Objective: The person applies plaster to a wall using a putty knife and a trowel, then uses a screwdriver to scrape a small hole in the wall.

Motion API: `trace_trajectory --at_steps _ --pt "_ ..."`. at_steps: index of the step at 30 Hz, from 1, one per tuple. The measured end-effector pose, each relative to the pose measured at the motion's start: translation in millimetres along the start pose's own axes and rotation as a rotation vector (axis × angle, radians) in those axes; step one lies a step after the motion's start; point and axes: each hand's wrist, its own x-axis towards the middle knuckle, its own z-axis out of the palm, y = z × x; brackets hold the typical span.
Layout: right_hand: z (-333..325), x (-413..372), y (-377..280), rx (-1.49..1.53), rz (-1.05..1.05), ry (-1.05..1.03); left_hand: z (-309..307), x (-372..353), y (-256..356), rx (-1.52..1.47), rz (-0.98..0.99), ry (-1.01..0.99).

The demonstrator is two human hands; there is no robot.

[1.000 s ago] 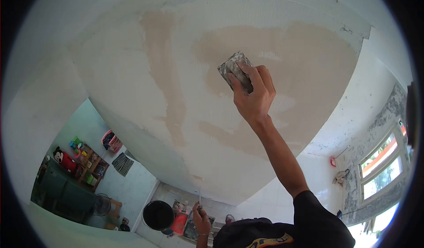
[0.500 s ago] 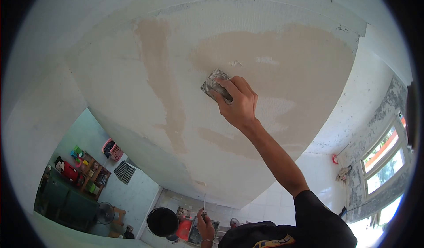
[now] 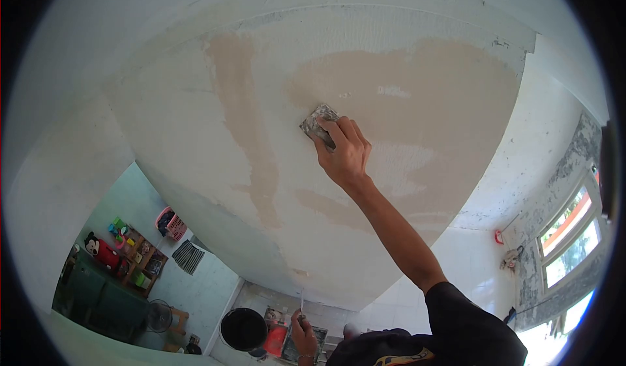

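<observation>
My right hand [image 3: 347, 149] is raised to the wall and closed on a flat, square putty scraper [image 3: 315, 122] caked with grey-white filler. The scraper lies against the wall [image 3: 287, 170], at the left edge of a broad beige putty patch [image 3: 430, 105]. Low in the view, my left hand [image 3: 303, 338] is closed around the handle of a thin-bladed tool, probably a putty knife [image 3: 301, 301], seen nearly edge-on with its blade pointing up. A small raised blob of filler [image 3: 345, 95] shows just above the scraper.
Below stand a black bucket [image 3: 244, 329], a red container [image 3: 275, 340] and a dark tray [image 3: 314, 340]. Through an opening at lower left are a pink basket [image 3: 175, 226], a striped mat [image 3: 188, 257], a shelf and a fan [image 3: 160, 316]. A window [image 3: 572, 235] is at right.
The view has shifted slightly, so the wall patches sit a little further right and lower. My right hand and scraper have moved slightly left over the wall. My left hand keeps its hold.
</observation>
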Motion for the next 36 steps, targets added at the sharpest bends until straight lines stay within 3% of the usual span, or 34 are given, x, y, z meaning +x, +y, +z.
trace_trajectory --at_steps 3,5,9,16,19,22,25,28,31,33,36 --pt "-10 3 -7 0.121 0.056 -0.05 -4 -3 -1 0.011 -0.025 -0.004" --pt "-20 9 -6 0.085 0.084 0.102 -4 -2 -1 -0.003 -0.024 -0.005" --pt "-16 18 5 -0.021 0.097 0.143 -6 -9 1 0.042 0.008 -0.001" --pt "-4 -2 -5 0.132 0.01 -0.076 -4 -5 13 0.014 -0.04 -0.015" --pt "-19 10 -5 0.092 0.056 0.062 -2 -5 -7 0.038 0.076 0.056" --pt "-16 21 1 -0.005 0.064 0.165 -7 -11 -3 0.034 0.015 0.034" --pt "-3 10 6 -0.062 0.014 0.091 -7 -10 -3 0.011 -0.076 -0.001" --pt "-3 -5 -2 0.029 -0.042 -0.088 -5 -7 -11 -0.002 0.004 0.024" --pt "-19 1 -6 0.175 0.082 -0.142 -4 -6 -11 -0.014 0.009 0.016" --pt "-30 14 -6 0.1 0.101 0.112 -3 -5 -10 0.0 0.059 0.048" --pt "-30 28 5 0.021 0.088 0.146 -5 -8 -3 0.024 0.109 0.071"
